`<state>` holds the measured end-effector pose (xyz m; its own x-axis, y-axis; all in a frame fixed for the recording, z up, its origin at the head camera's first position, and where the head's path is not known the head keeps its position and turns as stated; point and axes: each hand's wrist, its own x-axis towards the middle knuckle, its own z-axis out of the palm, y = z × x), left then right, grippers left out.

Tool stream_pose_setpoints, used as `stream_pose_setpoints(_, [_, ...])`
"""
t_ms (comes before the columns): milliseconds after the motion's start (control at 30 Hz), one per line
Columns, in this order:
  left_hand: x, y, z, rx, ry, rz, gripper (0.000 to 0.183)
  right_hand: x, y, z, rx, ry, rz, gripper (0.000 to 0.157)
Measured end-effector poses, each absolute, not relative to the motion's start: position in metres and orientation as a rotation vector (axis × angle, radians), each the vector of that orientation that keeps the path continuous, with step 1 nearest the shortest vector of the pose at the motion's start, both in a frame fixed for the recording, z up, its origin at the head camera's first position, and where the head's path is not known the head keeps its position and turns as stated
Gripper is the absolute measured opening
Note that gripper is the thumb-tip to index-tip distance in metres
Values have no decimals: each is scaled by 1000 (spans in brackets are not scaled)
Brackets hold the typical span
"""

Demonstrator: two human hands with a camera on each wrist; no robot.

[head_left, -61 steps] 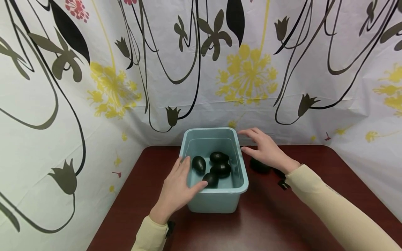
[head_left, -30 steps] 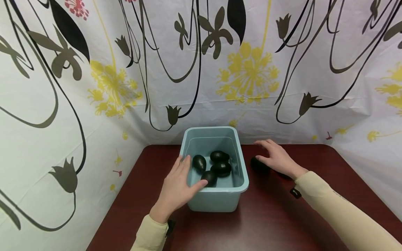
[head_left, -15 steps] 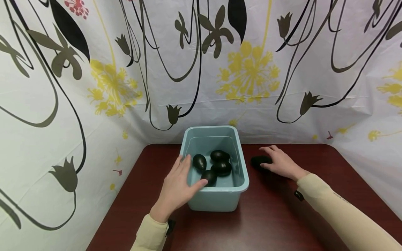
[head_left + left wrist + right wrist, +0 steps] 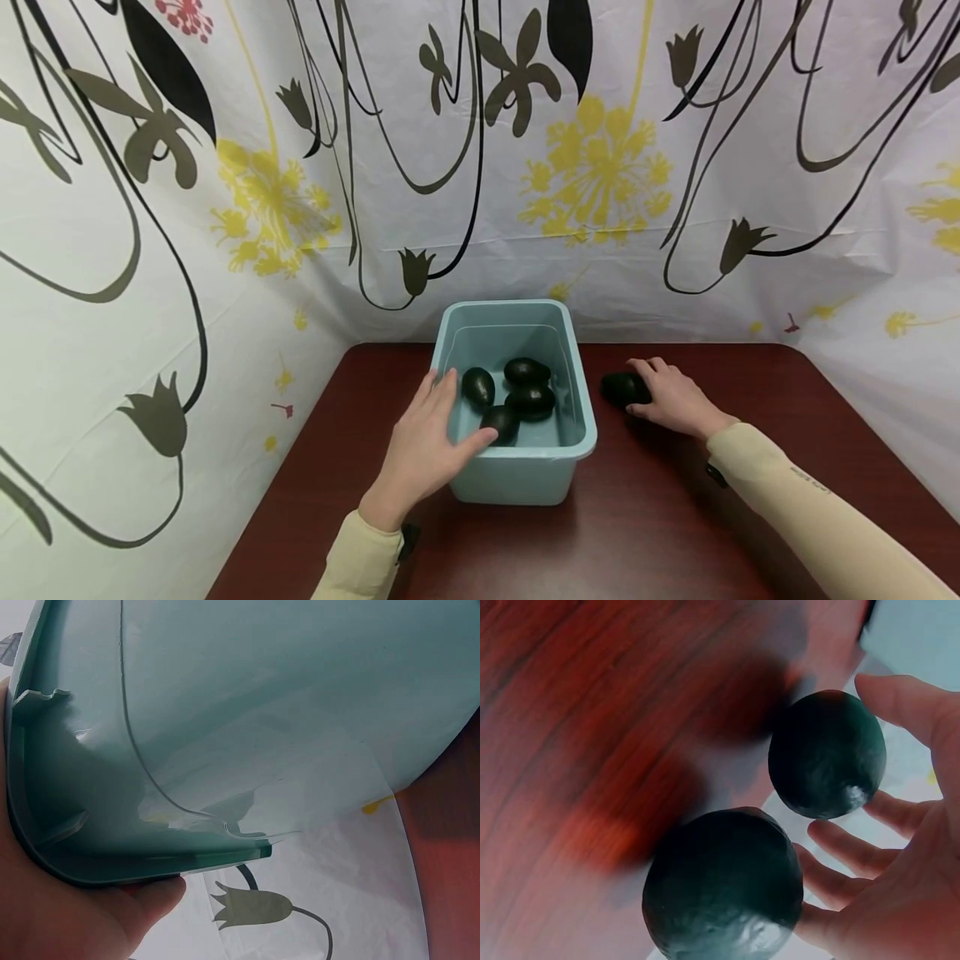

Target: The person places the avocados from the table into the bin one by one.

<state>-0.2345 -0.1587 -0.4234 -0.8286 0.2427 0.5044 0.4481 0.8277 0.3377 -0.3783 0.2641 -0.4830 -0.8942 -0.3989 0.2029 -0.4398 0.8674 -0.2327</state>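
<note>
Right hand [image 4: 673, 402] has lowered to the avocado [image 4: 621, 389] on the bench [image 4: 645, 521] beside the tub [image 4: 513, 483]; grip curled round it; left hand [image 4: 422, 454] spread against the tub; squeeze evenly before lifting.

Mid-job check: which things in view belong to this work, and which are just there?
Likely in the job:
blue bin, left hand on its rim
four avocados inside
avocado between the right hand's thumb and fingers
another avocado near those fingers, in the right wrist view

Apparently just surroundings:
table under the bin
patterned curtain behind
</note>
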Motion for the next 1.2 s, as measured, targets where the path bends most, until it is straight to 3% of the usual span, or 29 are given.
stream_pose_setpoints(667, [-235, -159, -424, -512, -2554, -634, 99, -380, 263, -498, 653, -2850, 260, 83])
stream_pose_setpoints(1200, [-234, -160, -423, -539, -2530, -633, 97, -383, 261, -499, 694, -2812, 247, 76])
